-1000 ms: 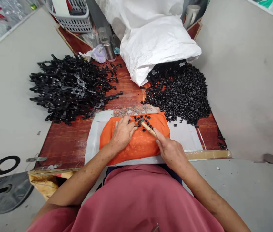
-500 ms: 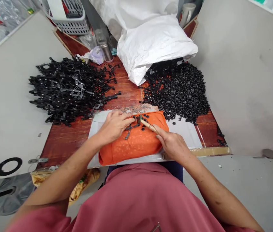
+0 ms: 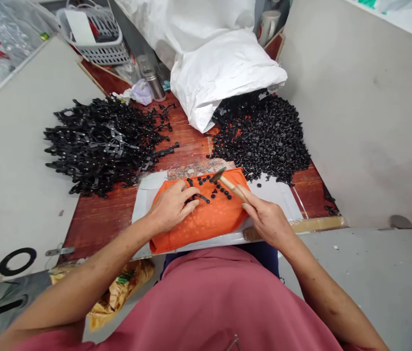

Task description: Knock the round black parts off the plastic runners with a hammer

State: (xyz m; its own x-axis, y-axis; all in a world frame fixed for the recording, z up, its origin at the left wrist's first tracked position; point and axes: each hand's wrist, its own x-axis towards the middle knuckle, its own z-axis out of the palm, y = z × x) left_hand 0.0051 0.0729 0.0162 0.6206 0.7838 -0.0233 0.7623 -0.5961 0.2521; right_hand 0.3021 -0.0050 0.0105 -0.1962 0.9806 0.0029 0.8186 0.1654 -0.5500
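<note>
A right hand clenches a wooden-handled hammer. The left hand half-curls over slim black strips, its hold unclear.

a cloth lies on a sheet at the near middle of the table, with buttons on its far part. the left hand is over its left side, a strip at the fingertips; the hammer, in the right hand, is over its right. beyond are a left heap and a right heap, with a sack behind the latter, a bottle and basket left of the sack, a mug right.
</note>
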